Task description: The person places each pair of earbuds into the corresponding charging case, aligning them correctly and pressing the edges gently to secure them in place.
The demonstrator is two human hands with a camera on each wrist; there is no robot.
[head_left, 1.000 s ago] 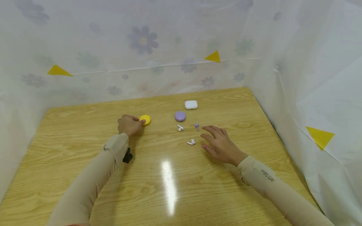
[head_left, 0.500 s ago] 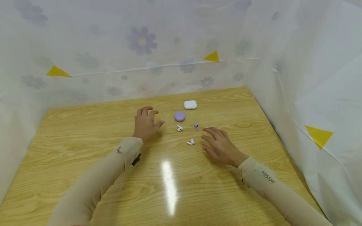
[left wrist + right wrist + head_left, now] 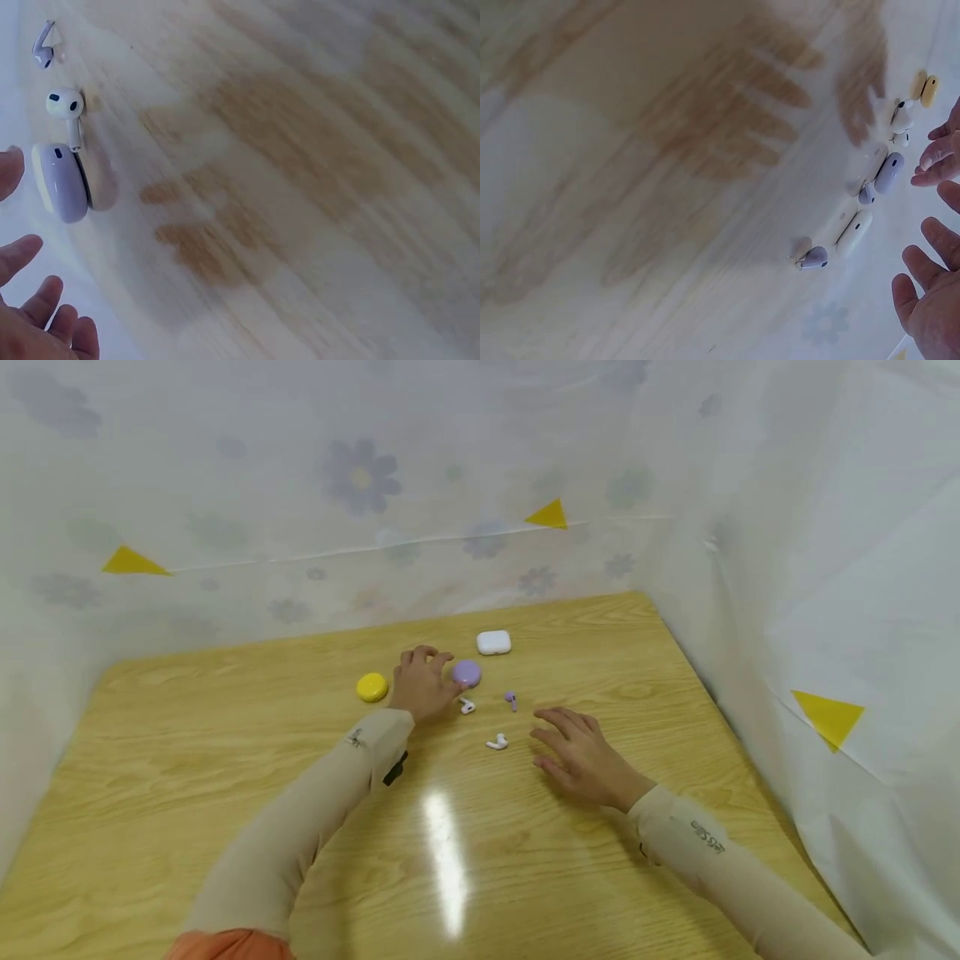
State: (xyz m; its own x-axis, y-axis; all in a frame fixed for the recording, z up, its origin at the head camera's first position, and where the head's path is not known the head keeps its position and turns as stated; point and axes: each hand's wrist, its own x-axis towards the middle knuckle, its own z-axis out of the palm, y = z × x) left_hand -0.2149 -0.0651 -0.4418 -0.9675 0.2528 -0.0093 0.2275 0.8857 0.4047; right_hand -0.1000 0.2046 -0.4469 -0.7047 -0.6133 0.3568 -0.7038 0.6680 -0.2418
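Observation:
My left hand (image 3: 425,687) reaches over a round purple case (image 3: 467,673), fingers spread and thumb at its near edge; in the left wrist view the fingers look apart from the purple case (image 3: 66,184). A white earbud (image 3: 467,706) lies just below the thumb. My right hand (image 3: 585,758) hovers with loosely bent fingers, holding nothing. Left of it are a purple earbud (image 3: 512,700) and another white earbud (image 3: 498,742). In the right wrist view one purple earbud (image 3: 866,195) lies by the purple case and a second purple earbud (image 3: 814,259) by the white case (image 3: 853,232).
A round yellow case (image 3: 372,687) sits left of my left hand. At the back stands the white earbud case (image 3: 493,642). The wooden table (image 3: 225,793) is bordered by a flowered white sheet (image 3: 247,510) behind and a plain sheet at the right.
My left hand has let go of the yellow case and moved right to the purple case. The right hand stays almost still. The head view has shifted slightly.

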